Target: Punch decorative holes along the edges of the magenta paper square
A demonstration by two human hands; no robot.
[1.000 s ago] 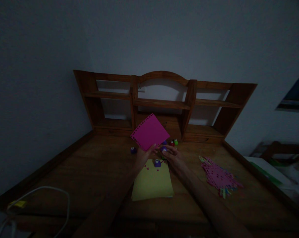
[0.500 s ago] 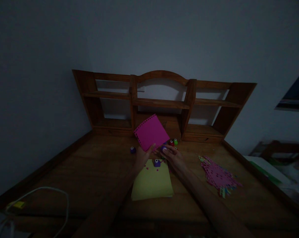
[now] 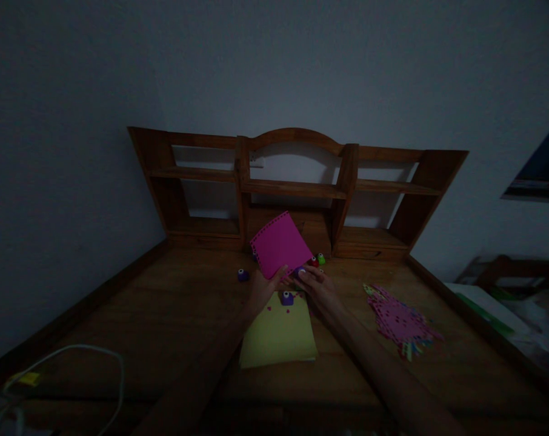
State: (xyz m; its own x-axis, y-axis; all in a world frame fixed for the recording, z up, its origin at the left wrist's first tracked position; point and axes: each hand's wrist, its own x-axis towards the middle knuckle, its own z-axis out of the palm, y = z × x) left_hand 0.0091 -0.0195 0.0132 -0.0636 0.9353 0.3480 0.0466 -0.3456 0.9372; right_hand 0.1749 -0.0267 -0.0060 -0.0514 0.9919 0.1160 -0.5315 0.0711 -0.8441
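Observation:
My left hand [image 3: 264,292] grips a bright pink sheet of paper [image 3: 281,245] by its lower edge, the sheet raised and tilted, with punched holes along two sides. In my right hand [image 3: 322,290] is a small purple craft punch [image 3: 299,272], held at the sheet's lower right edge; whether the paper sits inside its slot is too dark to tell. Below the hands lies a stack of yellow paper [image 3: 279,339] with tiny pink cut-outs scattered on it. Another purple punch [image 3: 287,298] rests at its top edge, and a third purple punch [image 3: 242,275] stands left of my left hand.
Behind my right hand stand a red punch [image 3: 314,261] and a green punch [image 3: 320,258]. Punched pink and coloured strips [image 3: 399,321] are heaped at the right. A wooden shelf unit [image 3: 297,190] closes the back; a white cable [image 3: 93,347] loops at the front left.
The pink sheet has shifted slightly right and down, uncovering a small punch behind its left edge. Both hands keep their hold, and the view has moved a little.

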